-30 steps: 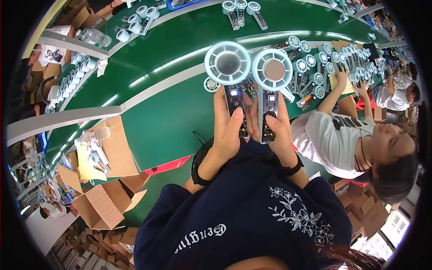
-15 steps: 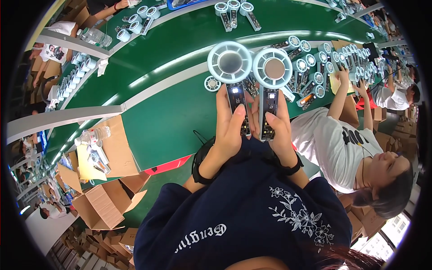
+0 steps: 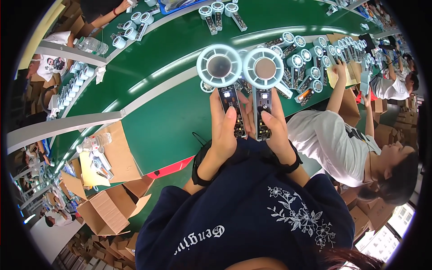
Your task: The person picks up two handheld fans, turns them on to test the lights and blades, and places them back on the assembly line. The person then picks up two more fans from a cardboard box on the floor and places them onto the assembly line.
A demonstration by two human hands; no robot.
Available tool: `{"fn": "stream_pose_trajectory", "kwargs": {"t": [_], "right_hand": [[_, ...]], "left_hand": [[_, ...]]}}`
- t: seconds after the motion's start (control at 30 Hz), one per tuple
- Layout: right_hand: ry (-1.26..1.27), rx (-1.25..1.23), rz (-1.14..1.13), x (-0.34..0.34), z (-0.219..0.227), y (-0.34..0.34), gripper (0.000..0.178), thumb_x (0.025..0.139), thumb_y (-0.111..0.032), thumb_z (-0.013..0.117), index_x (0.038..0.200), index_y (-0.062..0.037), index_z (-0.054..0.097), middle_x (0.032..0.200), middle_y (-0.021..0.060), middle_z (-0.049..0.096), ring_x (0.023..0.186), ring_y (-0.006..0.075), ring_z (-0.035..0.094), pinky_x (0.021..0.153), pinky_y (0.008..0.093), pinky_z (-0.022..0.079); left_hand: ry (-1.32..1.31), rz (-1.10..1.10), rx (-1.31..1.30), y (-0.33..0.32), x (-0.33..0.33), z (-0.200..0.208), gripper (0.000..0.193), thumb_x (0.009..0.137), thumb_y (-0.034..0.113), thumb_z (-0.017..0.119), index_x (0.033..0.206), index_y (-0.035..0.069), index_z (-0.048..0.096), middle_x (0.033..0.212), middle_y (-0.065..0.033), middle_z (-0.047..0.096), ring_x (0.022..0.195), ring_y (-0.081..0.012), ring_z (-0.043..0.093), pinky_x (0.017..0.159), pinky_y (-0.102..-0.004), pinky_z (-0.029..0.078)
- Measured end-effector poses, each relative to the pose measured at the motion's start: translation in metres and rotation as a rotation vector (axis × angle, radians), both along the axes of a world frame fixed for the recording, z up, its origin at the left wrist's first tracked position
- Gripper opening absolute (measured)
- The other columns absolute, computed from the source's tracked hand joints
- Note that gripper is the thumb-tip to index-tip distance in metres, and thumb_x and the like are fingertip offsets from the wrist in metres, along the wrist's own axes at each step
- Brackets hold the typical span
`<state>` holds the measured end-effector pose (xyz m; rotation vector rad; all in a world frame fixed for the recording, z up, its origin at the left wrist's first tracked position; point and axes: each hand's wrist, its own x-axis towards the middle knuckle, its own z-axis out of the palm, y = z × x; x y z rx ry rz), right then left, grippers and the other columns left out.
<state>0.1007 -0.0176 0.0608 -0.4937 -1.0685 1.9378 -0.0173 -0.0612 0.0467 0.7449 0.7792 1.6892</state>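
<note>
I hold two pale blue handheld fans upright side by side, their round heads up and their handles' circuit boards exposed. My left hand [image 3: 222, 130] is closed round the handle of the left fan [image 3: 219, 66], thumb on the board. My right hand [image 3: 276, 130] grips the right fan [image 3: 265, 68] the same way. A small white light glows on each board. The left fan's centre disc looks dark grey, the right one's brownish. Behind the two heads, more fans on the green table [image 3: 157, 121] are partly hidden.
Many similar fans [image 3: 297, 60] lie to the right, where a co-worker [image 3: 330, 144] in white handles some. Across the green conveyor belt [image 3: 180, 42] stand more fans [image 3: 218, 9]. On the left are a metal frame [image 3: 67, 118], a plastic bottle [image 3: 94, 141] and an open carton [image 3: 105, 209].
My view has shifted slightly, so both fans sit a little further left in it. I still hold both. The co-worker's one hand has drawn back with a pale blue piece in it.
</note>
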Motion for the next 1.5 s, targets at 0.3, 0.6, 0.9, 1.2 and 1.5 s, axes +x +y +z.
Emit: {"fn": "stream_pose_trajectory", "kwargs": {"t": [0.3, 0.6, 0.9, 1.2, 1.5], "right_hand": [[-0.288, 0.095, -0.126, 0.001, -0.006, -0.002, 0.032, 0.096, -0.009, 0.037, 0.126, -0.0013, 0.03, 0.086, 0.0042, 0.047, 0.063, 0.0055, 0.046, 0.055, 0.0209, 0.041], [-0.432, 0.505, -0.384, 0.012, -0.013, 0.026, 0.037, 0.091, -0.01, 0.044, 0.126, -0.0017, 0.033, 0.088, 0.006, 0.048, 0.072, 0.0099, 0.045, 0.063, 0.0245, 0.04], [-0.251, 0.189, -0.395, 0.042, -0.012, 0.024, 0.039, 0.091, -0.008, 0.043, 0.127, 0.0001, 0.032, 0.094, 0.005, 0.05, 0.076, 0.0109, 0.047, 0.068, 0.0251, 0.041], [-0.429, 0.2, -0.729, 0.079, -0.053, 0.046, 0.032, 0.094, -0.007, 0.04, 0.125, -0.0014, 0.036, 0.089, 0.0014, 0.048, 0.075, 0.0054, 0.044, 0.064, 0.0186, 0.039], [-0.578, 0.018, -0.692, 0.137, -0.075, 0.042, 0.026, 0.098, -0.016, 0.038, 0.121, -0.0062, 0.038, 0.076, 0.0004, 0.048, 0.05, 0.0055, 0.043, 0.043, 0.0198, 0.035]], "left_hand": [[0.145, 0.168, -0.113, 0.008, 0.012, 0.011, 0.04, 0.094, 0.03, 0.038, 0.118, -0.001, 0.032, 0.086, -0.0115, 0.05, 0.047, -0.0129, 0.049, 0.036, -0.0232, 0.039], [0.089, 0.081, -0.119, 0.021, -0.002, 0.008, 0.046, 0.092, 0.028, 0.045, 0.122, 0.001, 0.024, 0.087, -0.0107, 0.048, 0.046, -0.0133, 0.048, 0.038, -0.0236, 0.041], [0.154, -0.019, -0.101, 0.035, -0.003, -0.001, 0.043, 0.093, 0.029, 0.04, 0.125, 0.002, 0.029, 0.085, -0.0097, 0.047, 0.046, -0.0123, 0.045, 0.035, -0.0239, 0.038], [0.188, -0.124, -0.157, 0.05, -0.001, 0.003, 0.043, 0.093, 0.028, 0.039, 0.126, 0.002, 0.027, 0.085, -0.0098, 0.046, 0.046, -0.0123, 0.046, 0.036, -0.0248, 0.039], [0.206, -0.219, -0.121, 0.057, 0.004, 0.005, 0.035, 0.094, 0.023, 0.04, 0.119, 0.002, 0.027, 0.087, -0.01, 0.047, 0.048, -0.0124, 0.048, 0.04, -0.0252, 0.042]]}}
